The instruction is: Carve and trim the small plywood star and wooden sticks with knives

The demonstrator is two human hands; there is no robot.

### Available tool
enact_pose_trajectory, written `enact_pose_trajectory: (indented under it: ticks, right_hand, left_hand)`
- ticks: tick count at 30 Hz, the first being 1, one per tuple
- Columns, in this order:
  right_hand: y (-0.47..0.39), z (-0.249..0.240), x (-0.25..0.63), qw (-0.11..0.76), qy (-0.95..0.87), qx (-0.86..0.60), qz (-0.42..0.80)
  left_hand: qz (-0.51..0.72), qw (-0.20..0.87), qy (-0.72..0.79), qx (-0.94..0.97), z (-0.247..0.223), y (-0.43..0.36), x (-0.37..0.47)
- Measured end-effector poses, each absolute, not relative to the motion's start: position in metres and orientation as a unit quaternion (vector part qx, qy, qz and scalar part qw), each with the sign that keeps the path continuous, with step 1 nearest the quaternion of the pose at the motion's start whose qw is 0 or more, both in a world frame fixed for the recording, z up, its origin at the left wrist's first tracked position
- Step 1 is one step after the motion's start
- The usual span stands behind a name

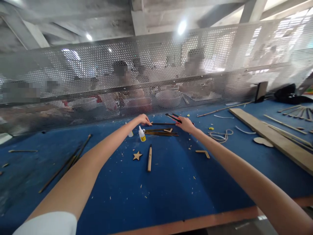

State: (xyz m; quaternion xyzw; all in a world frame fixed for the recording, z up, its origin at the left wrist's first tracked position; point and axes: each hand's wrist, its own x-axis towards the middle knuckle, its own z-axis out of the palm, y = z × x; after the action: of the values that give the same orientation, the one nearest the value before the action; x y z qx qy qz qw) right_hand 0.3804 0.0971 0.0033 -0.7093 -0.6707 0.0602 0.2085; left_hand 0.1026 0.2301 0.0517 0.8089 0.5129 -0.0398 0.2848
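Note:
Both my arms reach to the far side of the blue table. My left hand [144,119] is closed in a pinch at the left end of a thin dark stick [162,123]. My right hand [186,124] is closed round a red-and-black hand tool [174,118], its exact kind unclear, and covers the stick's right part. Just nearer lie several brown sticks [161,133] with a small bent wooden piece [168,130] on them. A white glue bottle [142,134] with a yellow label stands below my left hand, beside a second bottle [130,133] partly hidden by my forearm.
Nearer me lie a wooden star [137,156], a wooden-handled carving tool [149,160] and an L-shaped wooden piece [203,152]. At right are a coil of cord [221,135] and a long board [271,137]. A perforated metal screen [156,85] borders the far edge, with people behind it.

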Motion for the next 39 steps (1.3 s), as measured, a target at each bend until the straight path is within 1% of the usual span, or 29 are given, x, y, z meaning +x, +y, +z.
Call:
enact_pose_trajectory:
  ticks: [5, 10, 15, 20, 24, 27, 30, 35, 39]
  right_hand:
    - [0.094, 0.005, 0.380, 0.263, -0.679, -0.682, 0.067]
    - [0.068, 0.017, 0.380, 0.337, -0.669, -0.660, 0.060]
    - [0.022, 0.035, 0.376, 0.415, -0.641, -0.644, 0.054]
    - [-0.055, 0.049, 0.364, 0.441, -0.632, -0.633, 0.074]
    - [-0.115, 0.046, 0.350, 0.466, -0.578, -0.663, 0.097]
    - [-0.136, 0.042, 0.340, 0.478, -0.567, -0.663, 0.102]
    - [-0.140, 0.040, 0.335, 0.483, -0.567, -0.657, 0.116]
    - [-0.134, 0.036, 0.334, 0.462, -0.577, -0.660, 0.133]
    - [-0.130, 0.032, 0.338, 0.428, -0.599, -0.661, 0.145]
  left_hand:
    - [0.026, 0.363, 0.503, 0.784, 0.048, 0.233, 0.095]
    - [0.107, 0.414, 0.490, 0.760, 0.067, 0.225, 0.082]
    - [0.192, 0.405, 0.477, 0.756, 0.095, 0.196, 0.068]
    - [0.261, 0.380, 0.453, 0.763, 0.106, 0.126, 0.040]
    - [0.261, 0.413, 0.436, 0.756, 0.091, 0.051, 0.019]
    - [0.233, 0.573, 0.398, 0.677, 0.072, 0.012, 0.014]
    - [0.225, 0.653, 0.383, 0.614, 0.055, -0.003, 0.013]
    - [0.252, 0.718, 0.385, 0.522, 0.029, -0.001, 0.010]
    - [0.266, 0.718, 0.376, 0.522, 0.018, -0.001, 0.008]
